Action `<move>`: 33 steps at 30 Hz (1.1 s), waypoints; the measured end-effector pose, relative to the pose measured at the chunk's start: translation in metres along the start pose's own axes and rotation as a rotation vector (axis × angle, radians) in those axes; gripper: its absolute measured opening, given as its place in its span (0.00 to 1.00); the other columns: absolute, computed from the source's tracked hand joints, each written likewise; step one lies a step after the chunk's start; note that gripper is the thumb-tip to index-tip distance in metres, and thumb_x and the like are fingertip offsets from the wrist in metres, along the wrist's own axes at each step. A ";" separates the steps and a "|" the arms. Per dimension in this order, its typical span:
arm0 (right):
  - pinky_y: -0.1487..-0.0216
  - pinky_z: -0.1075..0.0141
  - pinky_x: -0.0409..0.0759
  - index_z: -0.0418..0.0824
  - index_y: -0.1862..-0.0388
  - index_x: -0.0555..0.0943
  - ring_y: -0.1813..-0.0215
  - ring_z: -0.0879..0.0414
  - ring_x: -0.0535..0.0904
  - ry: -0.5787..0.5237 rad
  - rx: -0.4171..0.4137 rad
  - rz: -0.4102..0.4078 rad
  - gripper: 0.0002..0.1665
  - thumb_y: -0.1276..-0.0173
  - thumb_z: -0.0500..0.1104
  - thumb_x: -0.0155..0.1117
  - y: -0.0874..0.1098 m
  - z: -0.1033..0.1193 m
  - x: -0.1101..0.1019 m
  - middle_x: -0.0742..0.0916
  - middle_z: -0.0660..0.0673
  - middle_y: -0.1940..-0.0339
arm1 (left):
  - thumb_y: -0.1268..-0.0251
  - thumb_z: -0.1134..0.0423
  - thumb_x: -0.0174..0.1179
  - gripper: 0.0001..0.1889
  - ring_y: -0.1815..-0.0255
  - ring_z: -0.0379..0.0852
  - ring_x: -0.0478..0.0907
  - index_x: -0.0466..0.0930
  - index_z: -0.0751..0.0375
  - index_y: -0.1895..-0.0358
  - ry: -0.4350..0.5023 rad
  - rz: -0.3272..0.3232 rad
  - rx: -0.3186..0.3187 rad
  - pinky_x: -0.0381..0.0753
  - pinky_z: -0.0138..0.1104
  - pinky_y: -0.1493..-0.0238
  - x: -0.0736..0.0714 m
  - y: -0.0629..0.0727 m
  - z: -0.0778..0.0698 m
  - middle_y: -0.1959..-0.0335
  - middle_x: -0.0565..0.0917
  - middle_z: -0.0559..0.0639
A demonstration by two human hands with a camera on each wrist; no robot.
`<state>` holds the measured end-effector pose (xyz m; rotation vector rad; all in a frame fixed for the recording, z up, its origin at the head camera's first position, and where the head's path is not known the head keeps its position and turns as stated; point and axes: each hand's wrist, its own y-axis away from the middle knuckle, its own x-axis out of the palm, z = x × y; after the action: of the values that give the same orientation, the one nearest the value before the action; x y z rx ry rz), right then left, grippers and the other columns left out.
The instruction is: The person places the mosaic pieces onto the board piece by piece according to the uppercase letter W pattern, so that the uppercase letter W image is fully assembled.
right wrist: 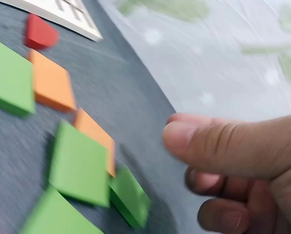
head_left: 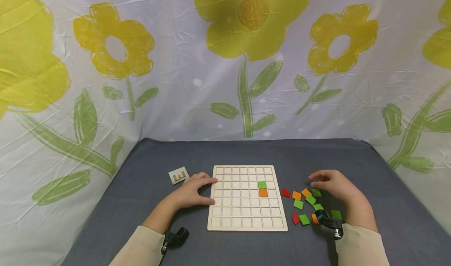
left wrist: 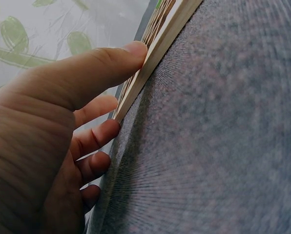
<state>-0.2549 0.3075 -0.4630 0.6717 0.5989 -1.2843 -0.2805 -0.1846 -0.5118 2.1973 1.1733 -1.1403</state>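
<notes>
My left hand [head_left: 192, 191] rests at the left edge of a pale wooden grid board [head_left: 246, 227], thumb and index fingertip touching its rim. The left wrist view shows the thumb on the edge of the board [left wrist: 150, 63], the other fingers spread below. In the grid, a green square tile [head_left: 262, 184] sits directly above an orange square tile [head_left: 263, 193]. My right hand [head_left: 336, 186] hovers just beyond the loose pieces, its fingers loosely bent and nothing visible between them. Nearest to it lies a green tile [right wrist: 130, 197], beside a larger-looking green tile [right wrist: 81, 163].
Loose green and orange tiles and two red pieces with a rounded side, one a red piece [head_left: 285, 192], lie scattered right of the board. A small patterned card [head_left: 178, 175] lies beyond the left hand. Dark grey cloth [head_left: 141, 180] covers the table; a flowered curtain hangs behind.
</notes>
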 end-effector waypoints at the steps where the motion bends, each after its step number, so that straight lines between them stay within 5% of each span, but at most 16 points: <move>1: 0.61 0.56 0.71 0.33 0.44 0.84 0.62 0.49 0.72 -0.001 0.011 0.011 0.18 0.28 0.42 0.69 0.002 -0.004 -0.003 0.78 0.44 0.65 | 0.41 0.41 0.73 0.39 0.37 0.53 0.70 0.75 0.51 0.28 -0.003 -0.001 0.000 0.63 0.60 0.37 0.000 0.000 0.000 0.40 0.75 0.48; 6: 0.57 0.54 0.71 0.31 0.42 0.82 0.58 0.48 0.72 -0.023 0.048 0.049 0.22 0.29 0.42 0.70 0.011 -0.019 -0.014 0.78 0.43 0.63 | 0.41 0.40 0.73 0.39 0.37 0.53 0.70 0.75 0.51 0.28 -0.015 -0.006 -0.003 0.63 0.59 0.37 0.001 -0.001 0.003 0.41 0.75 0.48; 13: 0.65 0.61 0.68 0.24 0.44 0.79 0.68 0.52 0.70 -0.116 0.026 0.126 0.23 0.35 0.33 0.71 0.011 -0.029 -0.013 0.75 0.46 0.72 | 0.42 0.40 0.73 0.40 0.38 0.53 0.70 0.75 0.51 0.27 -0.020 -0.008 -0.002 0.63 0.59 0.38 0.002 -0.001 0.005 0.41 0.75 0.48; 22: 0.64 0.57 0.64 0.31 0.49 0.84 0.67 0.51 0.68 -0.025 0.090 0.076 0.17 0.35 0.37 0.73 0.009 -0.024 -0.004 0.72 0.46 0.73 | 0.42 0.41 0.74 0.39 0.38 0.51 0.70 0.76 0.50 0.28 -0.007 -0.009 0.001 0.64 0.58 0.38 0.002 -0.001 0.003 0.42 0.75 0.46; 33: 0.66 0.57 0.67 0.32 0.47 0.81 0.68 0.50 0.70 0.008 0.048 -0.009 0.17 0.32 0.38 0.70 0.007 -0.018 -0.003 0.75 0.45 0.71 | 0.42 0.42 0.74 0.39 0.38 0.53 0.70 0.75 0.53 0.28 0.005 -0.007 0.013 0.64 0.59 0.38 0.002 -0.001 0.002 0.41 0.75 0.47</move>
<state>-0.2495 0.3233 -0.4720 0.7143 0.5799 -1.3083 -0.2813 -0.1844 -0.5139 2.2088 1.1794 -1.1483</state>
